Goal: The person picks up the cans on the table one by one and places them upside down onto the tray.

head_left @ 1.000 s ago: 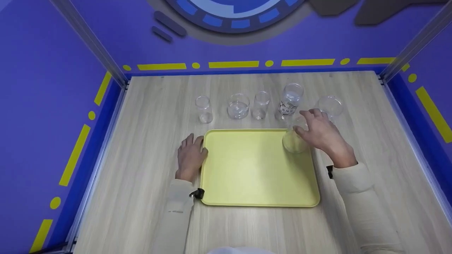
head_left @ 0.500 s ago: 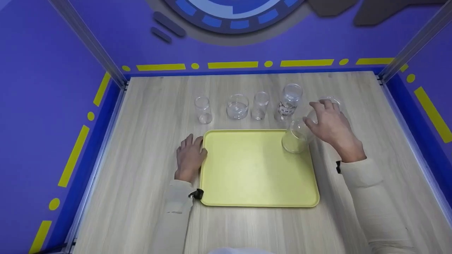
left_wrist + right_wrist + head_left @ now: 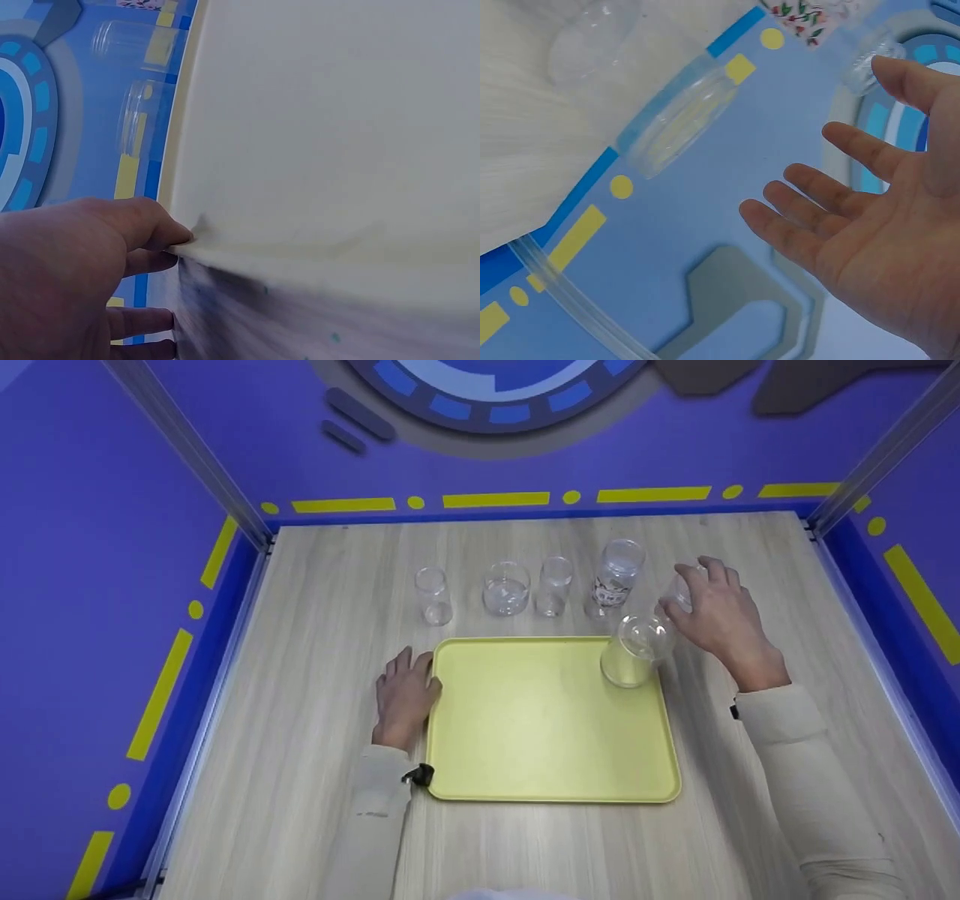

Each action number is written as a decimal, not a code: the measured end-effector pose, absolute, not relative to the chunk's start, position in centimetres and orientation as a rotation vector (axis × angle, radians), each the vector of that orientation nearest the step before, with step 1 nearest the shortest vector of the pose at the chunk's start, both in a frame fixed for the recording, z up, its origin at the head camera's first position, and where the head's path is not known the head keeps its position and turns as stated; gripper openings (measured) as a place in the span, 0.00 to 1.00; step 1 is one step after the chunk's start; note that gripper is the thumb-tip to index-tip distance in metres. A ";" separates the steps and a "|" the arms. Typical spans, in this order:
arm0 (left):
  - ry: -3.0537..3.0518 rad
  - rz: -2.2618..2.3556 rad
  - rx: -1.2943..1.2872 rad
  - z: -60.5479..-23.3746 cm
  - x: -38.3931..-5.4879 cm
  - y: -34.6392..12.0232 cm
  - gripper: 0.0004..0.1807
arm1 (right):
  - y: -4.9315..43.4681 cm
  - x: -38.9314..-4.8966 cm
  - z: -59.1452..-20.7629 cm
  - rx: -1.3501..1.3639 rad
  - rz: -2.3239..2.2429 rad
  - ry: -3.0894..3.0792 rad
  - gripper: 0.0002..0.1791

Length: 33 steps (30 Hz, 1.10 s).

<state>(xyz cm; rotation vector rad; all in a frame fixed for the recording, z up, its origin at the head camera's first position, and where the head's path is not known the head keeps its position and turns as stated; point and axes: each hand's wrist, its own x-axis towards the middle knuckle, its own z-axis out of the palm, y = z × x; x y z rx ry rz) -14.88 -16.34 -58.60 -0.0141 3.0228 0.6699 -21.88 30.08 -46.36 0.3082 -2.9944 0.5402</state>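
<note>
Firstly, the tray [image 3: 540, 727] lies flat on the table [image 3: 300, 697], its left rim pinched between the left hand's [image 3: 405, 694] thumb and fingers. One jar [image 3: 634, 654] stands upright at the tray's far right corner. Just right of it is the right hand [image 3: 720, 619], fingers spread apart; a dish [image 3: 682, 587] is partly hidden behind that hand. Farther left stand a narrow glass [image 3: 434, 596], a bowl [image 3: 506, 589], another glass [image 3: 554, 586] and a printed bottle [image 3: 616, 577]. Beyond rises the blue wall [image 3: 510, 472], marked yellow.
</note>
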 end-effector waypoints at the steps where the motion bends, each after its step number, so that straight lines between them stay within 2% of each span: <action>1: 3.023 0.669 -0.010 -58.7 -14.8 -16.3 0.27 | 30.2 -21.9 -46.5 0.302 0.539 -3.005 0.34; 33: 3.027 0.692 -0.006 -58.7 -14.6 -16.3 0.27 | 33.0 -24.9 -48.4 0.176 0.564 -3.202 0.41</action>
